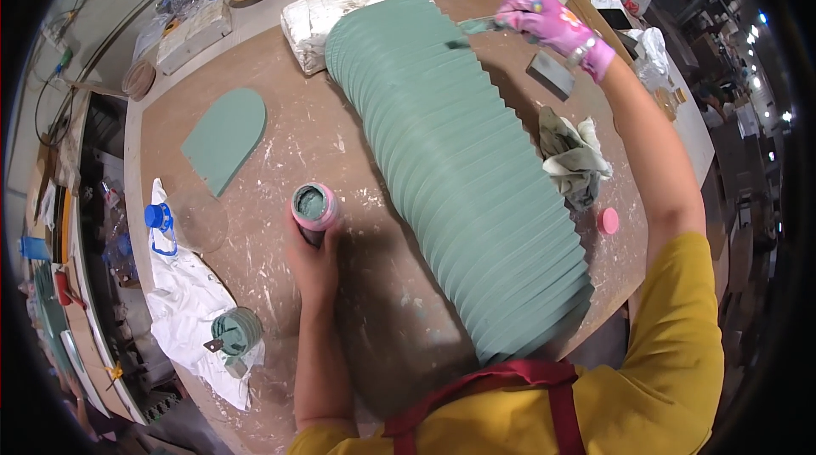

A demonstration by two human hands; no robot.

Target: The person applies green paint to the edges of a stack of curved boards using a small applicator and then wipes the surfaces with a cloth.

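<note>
The table (306, 132) has a brown top marked with white and green smears. Lying lengthwise across its middle is a long green ribbed piece (450, 166), built up of many overlapping edges; its far end meets a white-wrapped block (299, 26), and whether it rests on that block cannot be told. A white sheet (187, 302) covers part of the left side, with a clear jug (200, 221), blue-capped, at its upper part. Above this lies a flat green arched board (225, 136), well apart from the ribbed piece. A crumpled rag (571, 149) lies just beside the ribbed piece's right edge.

The hands are well apart. The right hand (557, 30), in a pink glove, is closed on a thin, green-smeared tool (480, 26) pointing at the ribbed piece's upper right edge; contact cannot be confirmed. The left hand (313, 260), bare, is wrapped around an uncovered pink-rimmed jar (314, 209) containing green material.

Smaller items: a green-coated cup (242, 332) at the sheet's near end, a grey block (551, 75) below the glove, and a pink lid (607, 220) near the rag.
</note>
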